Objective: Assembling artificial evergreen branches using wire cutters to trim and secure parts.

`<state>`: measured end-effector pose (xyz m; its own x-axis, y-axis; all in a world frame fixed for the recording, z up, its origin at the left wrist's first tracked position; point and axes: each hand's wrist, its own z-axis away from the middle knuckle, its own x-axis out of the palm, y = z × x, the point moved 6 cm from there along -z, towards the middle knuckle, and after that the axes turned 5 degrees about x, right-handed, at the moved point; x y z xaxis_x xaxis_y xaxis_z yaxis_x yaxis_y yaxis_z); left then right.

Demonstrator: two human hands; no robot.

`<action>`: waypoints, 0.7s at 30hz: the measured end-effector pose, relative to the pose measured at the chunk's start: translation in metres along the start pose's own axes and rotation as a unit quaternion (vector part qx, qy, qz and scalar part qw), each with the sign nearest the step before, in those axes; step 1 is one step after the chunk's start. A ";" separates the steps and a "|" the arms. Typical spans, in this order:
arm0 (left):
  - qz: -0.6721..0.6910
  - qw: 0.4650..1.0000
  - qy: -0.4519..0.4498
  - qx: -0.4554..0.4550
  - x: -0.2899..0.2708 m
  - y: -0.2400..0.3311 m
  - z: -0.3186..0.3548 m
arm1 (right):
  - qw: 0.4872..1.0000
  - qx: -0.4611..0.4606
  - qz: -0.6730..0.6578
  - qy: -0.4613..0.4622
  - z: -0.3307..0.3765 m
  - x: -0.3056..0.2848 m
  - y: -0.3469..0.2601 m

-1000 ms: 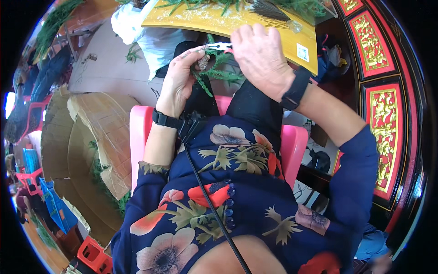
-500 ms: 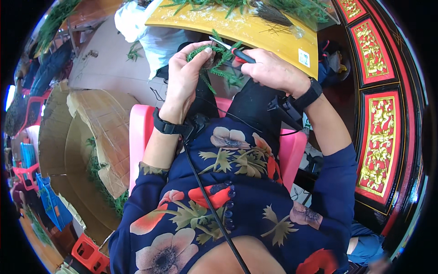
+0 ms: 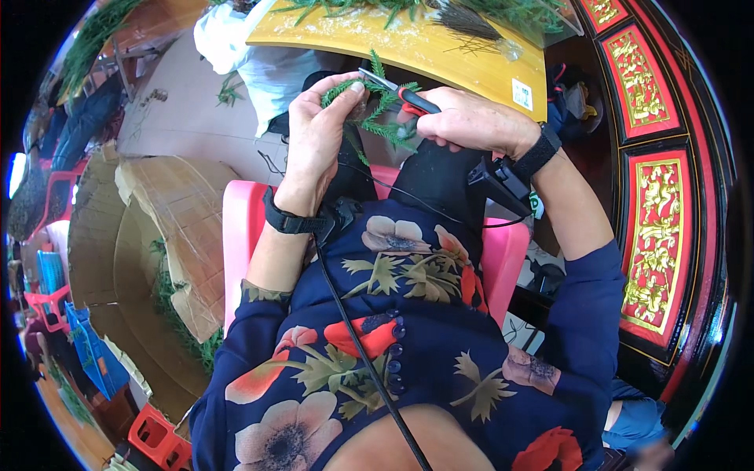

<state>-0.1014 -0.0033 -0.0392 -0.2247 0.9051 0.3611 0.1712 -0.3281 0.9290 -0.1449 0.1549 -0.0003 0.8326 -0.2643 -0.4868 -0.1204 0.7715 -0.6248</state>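
Note:
Above my lap, my left hand (image 3: 316, 119) pinches a green artificial pine sprig (image 3: 386, 130) between thumb and fingers. Several of its branches fan out to the right of the thumb. My right hand (image 3: 477, 119) is closed around the handles of red-and-black scissors (image 3: 418, 100). Their grey blades point up and left across the sprig, with the tip close to my left fingertips. The blades look nearly together. My palm hides part of the handles, and my left fingers cover the end of the sprig.
A yellow table (image 3: 345, 35) ahead bears green sprigs, a bundle of thin dark stems (image 3: 469, 22) and white scraps. Beside it hangs a white plastic bag (image 3: 259, 82). On the left stands an open cardboard box (image 3: 118, 259) with greenery inside. Carved red-and-gold panels (image 3: 656, 243) line the right.
My right hand has turned slightly and moved a little, so more of the scissors' handles shows. The blades lie a bit lower across the sprig. My left hand stays almost still.

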 end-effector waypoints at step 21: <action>0.032 0.998 -0.034 -0.050 -0.003 -0.003 -0.003 | 0.955 -0.091 0.174 0.221 0.005 0.001 -0.005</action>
<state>-0.1041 -0.0061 -0.0431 -0.1511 0.8965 0.4164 0.0856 -0.4078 0.9090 -0.1406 0.1535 0.0056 0.4201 -0.2607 -0.8692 -0.4736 0.7541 -0.4551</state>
